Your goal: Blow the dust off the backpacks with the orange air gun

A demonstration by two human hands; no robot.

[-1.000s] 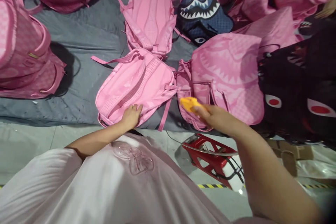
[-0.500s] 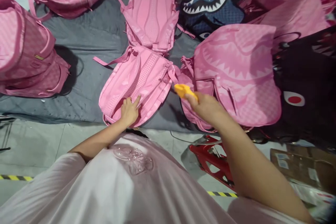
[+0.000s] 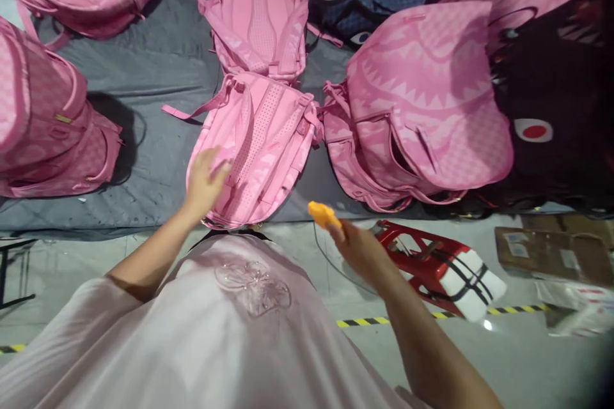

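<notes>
A pink backpack [image 3: 259, 140] lies with its straps and dotted back panel facing up, near the front edge of the grey-covered table. Over its lower left side is my left hand [image 3: 206, 185], fingers apart and slightly blurred, holding nothing; contact with the bag cannot be made out. My right hand [image 3: 350, 239] is closed around a small orange-yellow object [image 3: 323, 213], just beyond the table edge and right of the backpack. What the object is cannot be told.
Another pink backpack [image 3: 259, 13] lies behind, and a pink one with a shark-mouth print [image 3: 422, 96] stands at right. A further pink bag [image 3: 43, 115] is at left. Below the table are a red and white stool [image 3: 436, 265] and cardboard boxes [image 3: 551, 252].
My left hand has lifted and shifted left, its fingers no longer pointing at the backpack's middle. My right hand has drawn back toward my body with the orange-yellow object.
</notes>
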